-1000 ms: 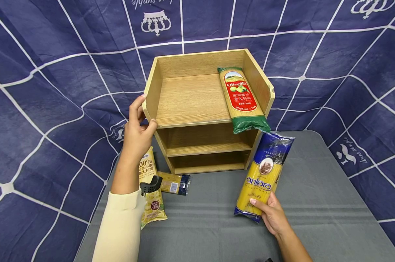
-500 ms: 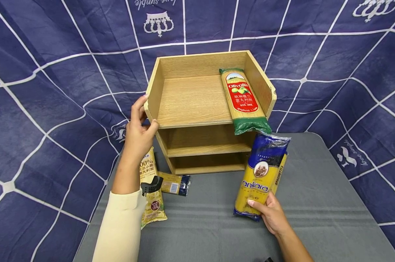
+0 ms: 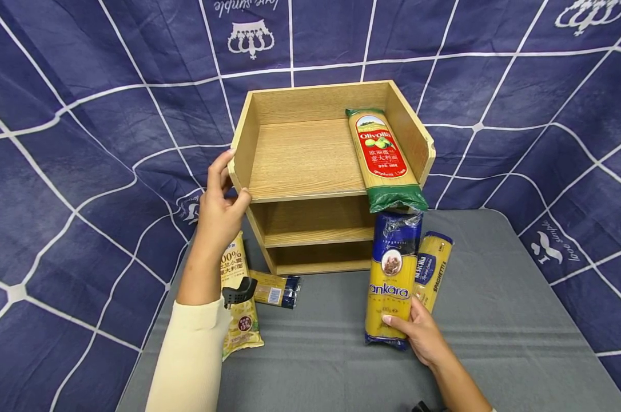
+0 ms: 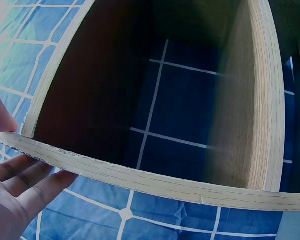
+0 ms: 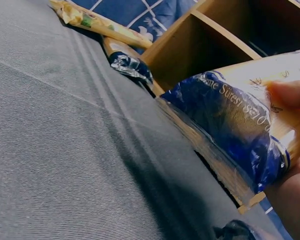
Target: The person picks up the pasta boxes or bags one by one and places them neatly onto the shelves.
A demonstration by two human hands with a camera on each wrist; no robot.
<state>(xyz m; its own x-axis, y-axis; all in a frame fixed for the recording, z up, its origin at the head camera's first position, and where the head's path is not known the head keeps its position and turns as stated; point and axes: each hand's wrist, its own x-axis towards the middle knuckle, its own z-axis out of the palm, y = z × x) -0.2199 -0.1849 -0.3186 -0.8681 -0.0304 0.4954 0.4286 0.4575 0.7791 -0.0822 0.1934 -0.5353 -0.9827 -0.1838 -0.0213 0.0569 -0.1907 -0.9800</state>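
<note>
I have the left hand point(image 3: 220, 197) gripping the wooden shelf unit point(image 3: 305, 157) at the front left corner of its top level, and the left wrist view gives me thumb and fingers on opposite sides of a board's edge. The right hand point(image 3: 425, 332) holds the ankara packet point(image 3: 393, 277) near its lower end, thumb across the yellow front and fingers behind. I see that packet nearly upright before the unit's right side, covering the right end of the two lower shelves. Its blue top comes up just under the green end of the Olivoila packet point(image 3: 385, 157), and from this angle I can't tell whether the two touch. The Olivoila packet lies on the top level along the right wall, its green end jutting over the front edge. A spaghetti packet with a blue label point(image 3: 439, 260) slants out from behind the ankara packet, on the side toward the right edge of the grey tabletop point(image 3: 315, 355). Near the tabletop's left edge I find a long pale yellow packet point(image 3: 241, 337), partly behind the left forearm point(image 3: 199, 269), and just beside it a blue-ended packet with a barcode point(image 3: 274, 288), close to the unit's bottom front left corner
</note>
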